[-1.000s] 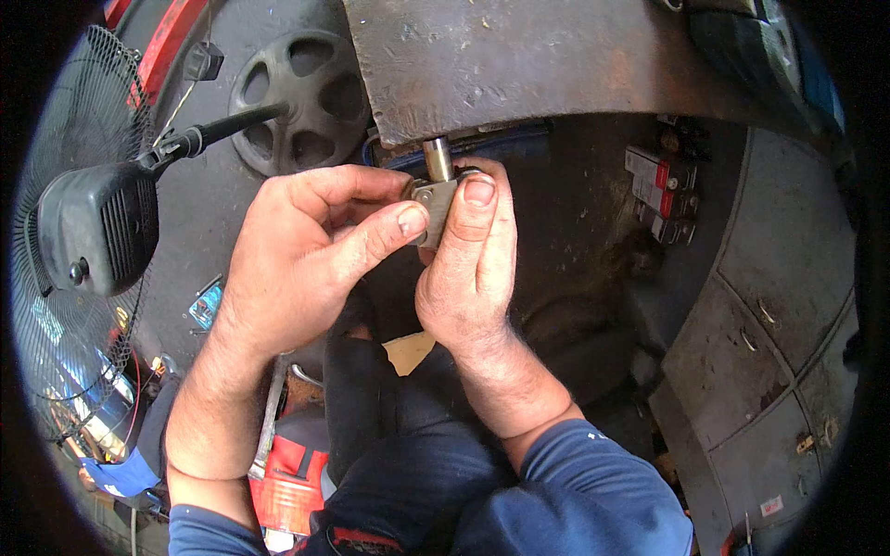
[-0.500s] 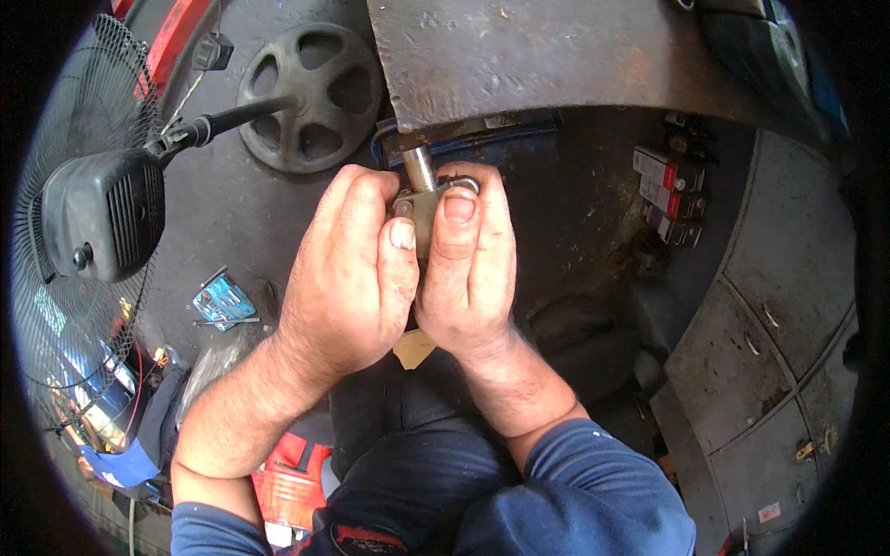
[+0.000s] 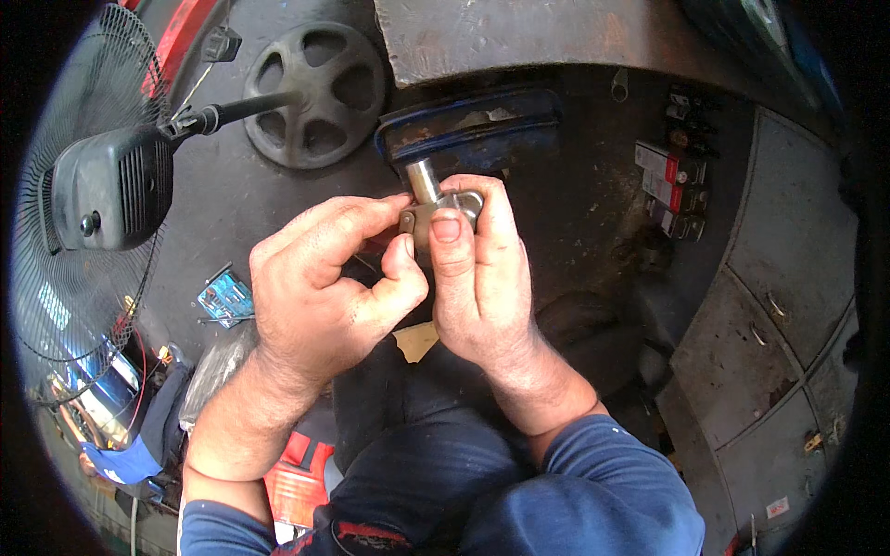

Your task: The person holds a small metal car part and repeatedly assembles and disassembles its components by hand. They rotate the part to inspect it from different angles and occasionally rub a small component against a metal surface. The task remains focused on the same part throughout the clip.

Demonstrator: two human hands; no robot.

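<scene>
While the right hand (image 3: 477,287) holds a small metal part (image 3: 420,225) in front of the person, the left hand (image 3: 324,269) works close at its left edge. The right grip is closed on the part — the thumb lies flat over its near face, pointing away from the body, and the fingers wrap behind its right side. Thumb and forefinger of the left grip reach the opposite edge, the forefinger above and the thumb below, with a gap between their tips; whether they pinch the part or only touch it, I cannot tell. A smooth, shiny cylinder (image 3: 423,181) juts up from the part, leaning slightly left, and a rounded metal piece (image 3: 475,204) shows at its right, by the right forefinger.

The part is held up in the air, short of the dark counter (image 3: 528,42) and just below a worn blue container (image 3: 473,125) as seen from above. To the left stands a fan with a black motor housing (image 3: 116,190) and a round base (image 3: 315,93) with wide openings. A blue tool set (image 3: 225,296) lies on the floor, left of the left hand. Red-and-white boxes (image 3: 656,174) sit farther right, near grey cabinets (image 3: 742,338) — their fronts stained and scuffed.
</scene>
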